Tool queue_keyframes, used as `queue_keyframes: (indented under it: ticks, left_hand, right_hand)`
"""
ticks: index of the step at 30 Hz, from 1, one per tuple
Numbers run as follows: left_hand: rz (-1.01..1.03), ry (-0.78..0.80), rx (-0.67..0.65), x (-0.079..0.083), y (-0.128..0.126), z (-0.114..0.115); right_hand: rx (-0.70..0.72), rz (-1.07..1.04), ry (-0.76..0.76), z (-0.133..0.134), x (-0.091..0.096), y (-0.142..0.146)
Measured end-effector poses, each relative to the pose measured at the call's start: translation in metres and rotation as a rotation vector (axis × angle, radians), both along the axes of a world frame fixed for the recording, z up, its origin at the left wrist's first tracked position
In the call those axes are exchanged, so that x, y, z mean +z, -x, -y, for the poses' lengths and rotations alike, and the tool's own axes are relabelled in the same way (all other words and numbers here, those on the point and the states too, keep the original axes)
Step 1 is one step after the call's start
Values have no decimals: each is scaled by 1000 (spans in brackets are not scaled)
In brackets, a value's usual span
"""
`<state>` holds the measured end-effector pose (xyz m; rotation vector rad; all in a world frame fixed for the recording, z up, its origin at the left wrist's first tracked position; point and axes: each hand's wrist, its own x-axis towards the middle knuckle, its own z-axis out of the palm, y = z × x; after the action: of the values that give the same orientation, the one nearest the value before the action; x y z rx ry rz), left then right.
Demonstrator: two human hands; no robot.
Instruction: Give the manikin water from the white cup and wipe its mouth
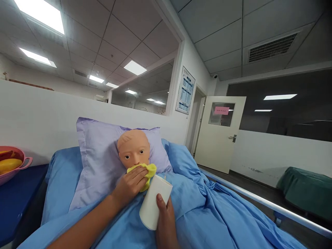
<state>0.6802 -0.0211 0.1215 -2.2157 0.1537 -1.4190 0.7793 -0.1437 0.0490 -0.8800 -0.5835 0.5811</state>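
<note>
Both hands are occupied, and each one holds a different thing. With the left hand (pixel 132 181), the person keeps a yellow cloth (pixel 150 169) under the fingers, which lie close together over it; the thumb of this hand is hidden. With the right hand (pixel 166 216), the person grips a white cup (pixel 153 200) firmly, the thumb lying along its side. This cup is tilted, its upper end leaning to the right. Its inside cannot be seen; only a small thin thing shows near the upper rim, too small to tell what it is.

At the far left, a pink basin (pixel 15 175) with a handle stands on a blue bench (pixel 24 204). Inside it are a yellow item (pixel 9 166) and, behind this, something red (pixel 6 155), both partly cut by the picture's edge.

As for the cloth, it lies between the left hand and the manikin (pixel 133 147), covering the mouth area just below the nose. The cup is very near to the cloth, on its lower right side. The manikin's head rests on a lilac pillow (pixel 100 155), and a blue blanket (pixel 207 207) is spread below the chin, under both hands.
</note>
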Motion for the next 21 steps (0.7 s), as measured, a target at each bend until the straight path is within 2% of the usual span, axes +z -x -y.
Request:
queue_keyframes:
  ticks: [3,6,8,11,14,16,18,21]
  left_hand:
    - [-34,108,-33,-17,12,-3]
    - [-49,188,-87,-24,24,0]
    - [-29,229,-116,-20,27,6]
    - [39,262,-144,-4,23,14]
    - [49,170,-111,13,11,16]
    - [6,67,-57,17,4,10]
    - [-31,1,-34,11,1,3]
    - [-39,54,-37,-12,7,-4]
  right_hand:
    - [19,11,11,1,2,1]
    - [10,13,44,3,4,2]
    - [-7,12,66,3,5,2]
    - [-6,21,81,3,4,1]
    - [-14,10,81,0,-1,-2]
    - [-22,-2,76,-2,-4,-3]
    - [-17,-11,51,-3,-5,-3]
    - [-7,-18,37,0,0,0]
